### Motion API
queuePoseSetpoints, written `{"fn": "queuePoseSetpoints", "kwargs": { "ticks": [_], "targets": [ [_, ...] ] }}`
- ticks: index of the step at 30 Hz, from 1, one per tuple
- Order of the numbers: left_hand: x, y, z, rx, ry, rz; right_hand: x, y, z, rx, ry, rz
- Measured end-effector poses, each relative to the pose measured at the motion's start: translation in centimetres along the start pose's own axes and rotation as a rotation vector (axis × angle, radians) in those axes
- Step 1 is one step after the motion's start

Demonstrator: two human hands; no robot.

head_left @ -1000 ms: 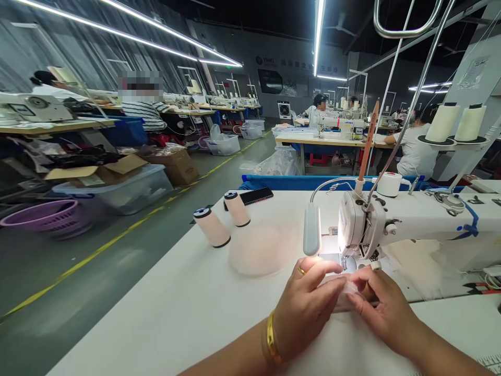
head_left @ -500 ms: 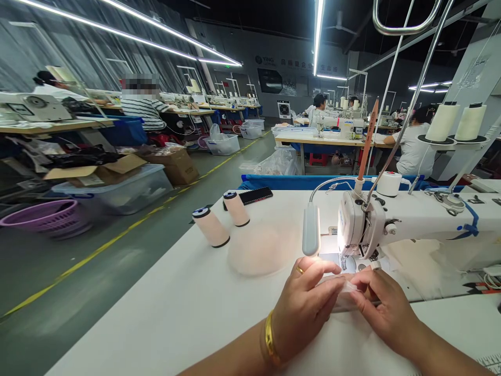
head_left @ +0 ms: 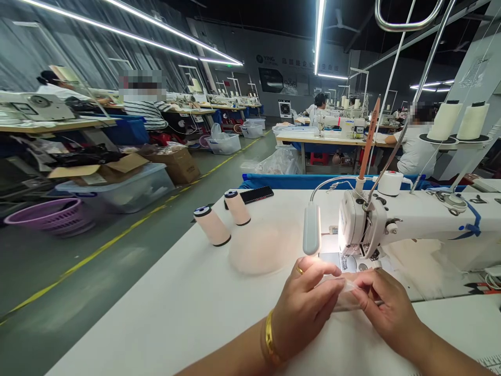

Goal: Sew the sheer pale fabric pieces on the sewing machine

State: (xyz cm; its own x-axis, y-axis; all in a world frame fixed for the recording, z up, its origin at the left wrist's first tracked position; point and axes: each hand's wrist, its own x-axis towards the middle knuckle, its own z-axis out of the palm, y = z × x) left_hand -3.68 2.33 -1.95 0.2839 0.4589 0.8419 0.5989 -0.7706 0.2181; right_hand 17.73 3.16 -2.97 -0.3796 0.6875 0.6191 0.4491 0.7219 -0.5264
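Note:
Between my two hands, just in front of the sewing machine's needle area, is a thin, sheer pale fabric [head_left: 349, 285]. My left hand [head_left: 309, 300] pinches its left side, thumb and fingers together. On the right side, my right hand [head_left: 385, 303] grips the same fabric between thumb and forefinger. The white sewing machine [head_left: 354, 224] stands directly beyond my fingertips, its presser foot lit by a small lamp [head_left: 312, 230]. A round sheer pale fabric piece [head_left: 258, 250] lies on the table left of the machine. More pale fabric [head_left: 417, 266] lies beneath the machine arm.
Two peach thread cones [head_left: 213, 227] and a dark phone [head_left: 256, 195] are at the table's back left. White thread cones [head_left: 443, 121] sit on a stand at right. Scissors-like red-handled tools [head_left: 479, 288] lie right. Beyond the table are bins, a purple basket [head_left: 50, 215] and seated co-workers.
The view has shifted very slightly. My right hand has moved a touch to the right, and the fabric between my fingertips looks a little more stretched.

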Motion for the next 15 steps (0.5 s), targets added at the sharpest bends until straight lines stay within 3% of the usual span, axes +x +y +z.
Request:
{"fn": "queuePoseSetpoints", "kwargs": {
  "ticks": [10,15],
  "targets": [
    [0.40,0.64,-0.28,-0.018,-0.202,-0.056,0.36,-0.06,0.07,-0.013,-0.012,-0.183],
    [0.40,0.30,-0.26,0.018,-0.164,-0.030,0.10,0.19,0.16,-0.048,-0.040,-0.207]
  ]
}}
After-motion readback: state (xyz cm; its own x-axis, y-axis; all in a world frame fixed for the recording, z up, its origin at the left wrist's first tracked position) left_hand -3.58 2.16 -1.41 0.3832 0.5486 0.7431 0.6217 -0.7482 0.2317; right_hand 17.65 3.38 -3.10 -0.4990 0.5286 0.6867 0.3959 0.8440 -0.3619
